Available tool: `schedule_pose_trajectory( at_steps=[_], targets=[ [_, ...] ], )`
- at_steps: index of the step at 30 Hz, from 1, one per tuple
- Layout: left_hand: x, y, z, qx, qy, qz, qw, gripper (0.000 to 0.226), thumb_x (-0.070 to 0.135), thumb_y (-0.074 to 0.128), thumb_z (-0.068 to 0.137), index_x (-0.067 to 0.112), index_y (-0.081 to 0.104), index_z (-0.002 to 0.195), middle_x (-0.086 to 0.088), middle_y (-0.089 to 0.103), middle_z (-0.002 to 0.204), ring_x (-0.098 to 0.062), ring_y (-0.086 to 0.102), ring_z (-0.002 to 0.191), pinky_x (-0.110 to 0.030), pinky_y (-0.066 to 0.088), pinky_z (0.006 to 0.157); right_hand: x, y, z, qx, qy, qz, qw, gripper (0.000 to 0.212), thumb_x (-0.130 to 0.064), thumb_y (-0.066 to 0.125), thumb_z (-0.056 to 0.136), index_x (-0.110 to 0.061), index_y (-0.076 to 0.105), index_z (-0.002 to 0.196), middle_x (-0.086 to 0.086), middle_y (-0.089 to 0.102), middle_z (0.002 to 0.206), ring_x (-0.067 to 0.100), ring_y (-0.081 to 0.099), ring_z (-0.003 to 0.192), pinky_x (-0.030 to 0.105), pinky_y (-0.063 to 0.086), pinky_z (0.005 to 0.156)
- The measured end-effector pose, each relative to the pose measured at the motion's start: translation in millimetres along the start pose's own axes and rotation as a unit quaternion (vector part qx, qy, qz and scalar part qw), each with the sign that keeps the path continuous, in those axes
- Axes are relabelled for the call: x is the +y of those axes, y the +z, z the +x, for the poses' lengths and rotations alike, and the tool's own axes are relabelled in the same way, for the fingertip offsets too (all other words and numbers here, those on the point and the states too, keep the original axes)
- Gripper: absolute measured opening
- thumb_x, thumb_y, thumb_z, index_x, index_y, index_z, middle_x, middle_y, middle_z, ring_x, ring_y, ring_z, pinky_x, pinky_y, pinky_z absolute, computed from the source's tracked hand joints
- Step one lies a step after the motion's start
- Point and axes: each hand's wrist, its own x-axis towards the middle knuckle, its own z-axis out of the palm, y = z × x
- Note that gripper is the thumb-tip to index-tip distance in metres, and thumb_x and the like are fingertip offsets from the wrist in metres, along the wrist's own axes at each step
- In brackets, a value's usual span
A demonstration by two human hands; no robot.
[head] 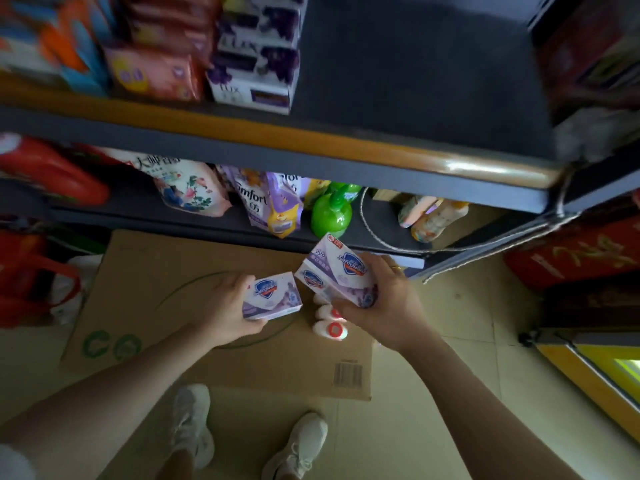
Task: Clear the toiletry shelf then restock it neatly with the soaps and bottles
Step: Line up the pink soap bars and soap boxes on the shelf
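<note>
Soap box (272, 296) sits gripped in the left hand (227, 306); the right hand (384, 303) grasps a soap stack (337, 271) beside it, above cardboard (214, 317) and white bottles (330, 322), near the shelf (415, 74).

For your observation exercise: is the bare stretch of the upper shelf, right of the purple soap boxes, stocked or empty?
Empty. The dark shelf surface shows bare from the purple Lux boxes rightwards; the Safeguard soap boxes are in the person's hands.

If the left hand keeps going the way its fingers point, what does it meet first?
Probably the soap boxes held in the right hand: the left hand, gripping its own soap box, points right toward them across a small gap. Depth is unclear.
</note>
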Motion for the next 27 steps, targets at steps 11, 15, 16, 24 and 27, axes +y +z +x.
schedule_pose_trajectory(
  at_steps=[11, 15, 16, 24, 27],
  targets=[
    [84, -183, -43, 0.173, 0.083, -0.024, 0.981, 0.083, 0.064, 0.058, 0.058, 0.015, 0.048, 0.125, 0.003, 0.051, 0.118, -0.013, 0.048, 0.108, -0.021, 0.037, 0.074, -91, -87, 34, 0.116, -0.080, 0.023, 0.990, 0.062, -0.036, 0.075, 0.073, -0.017, 0.049, 0.126, 0.001, 0.054, 0.114, 0.017, 0.052, 0.103, 0.020, 0.039, 0.078],
    [93, -218, -18, 0.220, 0.127, -0.068, 0.965, 0.085, 0.068, 0.052, 0.058, 0.015, 0.047, 0.124, 0.007, 0.047, 0.112, -0.008, 0.044, 0.103, -0.024, 0.037, 0.074, -105, -101, 84, 0.195, -0.081, 0.003, 0.977, 0.062, -0.035, 0.075, 0.074, -0.010, 0.050, 0.125, 0.006, 0.052, 0.112, 0.020, 0.050, 0.103, 0.017, 0.034, 0.077],
    [94, -225, -10, 0.226, 0.135, -0.081, 0.961, 0.086, 0.068, 0.051, 0.057, 0.016, 0.046, 0.125, 0.009, 0.045, 0.112, -0.003, 0.041, 0.102, -0.024, 0.037, 0.075, -107, -104, 98, 0.214, -0.079, -0.001, 0.974, 0.060, -0.037, 0.074, 0.075, -0.010, 0.052, 0.122, 0.007, 0.053, 0.111, 0.021, 0.050, 0.102, 0.018, 0.034, 0.076],
    [96, -242, 46, 0.241, 0.152, -0.093, 0.954, 0.075, 0.050, 0.074, 0.066, 0.018, 0.047, 0.128, 0.013, 0.044, 0.105, -0.005, 0.044, 0.095, -0.018, 0.034, 0.070, -83, -96, 219, 0.183, -0.008, -0.112, 0.977, 0.067, -0.039, 0.075, 0.073, -0.004, 0.051, 0.125, 0.018, 0.053, 0.121, 0.034, 0.047, 0.113, 0.033, 0.040, 0.087],
    [96, -241, 63, 0.261, 0.151, -0.102, 0.948, 0.074, 0.048, 0.075, 0.065, 0.019, 0.048, 0.127, 0.014, 0.047, 0.104, -0.006, 0.050, 0.093, -0.017, 0.039, 0.069, -78, -90, 246, 0.177, -0.009, -0.101, 0.979, 0.061, -0.033, 0.070, 0.078, -0.003, 0.049, 0.127, 0.020, 0.050, 0.126, 0.034, 0.047, 0.115, 0.032, 0.040, 0.088]
  ],
)
